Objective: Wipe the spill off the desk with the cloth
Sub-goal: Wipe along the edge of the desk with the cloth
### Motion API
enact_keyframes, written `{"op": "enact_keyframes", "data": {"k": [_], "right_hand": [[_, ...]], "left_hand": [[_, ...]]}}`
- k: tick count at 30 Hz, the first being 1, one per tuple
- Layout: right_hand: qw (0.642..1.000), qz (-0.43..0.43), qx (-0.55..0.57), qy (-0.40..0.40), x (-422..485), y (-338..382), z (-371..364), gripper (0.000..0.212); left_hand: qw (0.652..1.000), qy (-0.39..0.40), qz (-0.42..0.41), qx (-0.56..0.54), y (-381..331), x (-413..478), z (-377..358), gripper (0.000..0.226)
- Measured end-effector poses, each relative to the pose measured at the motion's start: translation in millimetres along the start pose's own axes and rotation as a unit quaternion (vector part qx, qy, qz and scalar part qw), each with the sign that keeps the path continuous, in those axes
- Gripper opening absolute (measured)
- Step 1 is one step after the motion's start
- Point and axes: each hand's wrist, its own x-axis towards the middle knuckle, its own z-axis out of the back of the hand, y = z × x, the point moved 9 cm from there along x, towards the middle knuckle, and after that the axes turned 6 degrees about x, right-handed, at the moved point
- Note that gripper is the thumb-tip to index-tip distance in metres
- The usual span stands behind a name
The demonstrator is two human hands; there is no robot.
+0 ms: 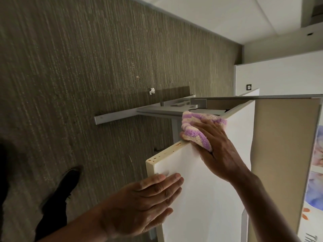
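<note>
The view is strongly tilted. A white desk [201, 198] fills the lower right. Its cream side edge carries orange-brown spill spots [164, 152] near the corner. My right hand [222, 151] presses a purple and cream striped cloth [197, 131] against that edge, farther along from the spots. My left hand [148, 199] lies flat on the desk top near the corner, fingers together and holding nothing.
Brown-green carpet [78, 67] covers the floor to the left, with a small white scrap [152, 91] on it. Grey metal desk legs and feet [122, 116] reach out under the desk. A beige partition panel [283, 145] stands at the right. A dark shoe [70, 177] is at lower left.
</note>
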Motion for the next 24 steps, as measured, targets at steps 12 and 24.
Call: {"op": "enact_keyframes", "data": {"k": [12,24], "right_hand": [[0.998,0.044,0.023,-0.046,-9.4,38.9,-10.0,0.051],[0.994,0.096,0.042,-0.032,-16.1,85.9,-24.9,0.036]], "left_hand": [[1.000,-0.022,0.006,-0.011,0.5,1.1,7.2,0.046],[0.997,-0.047,0.009,-0.054,-3.6,-4.7,7.5,0.038]]}}
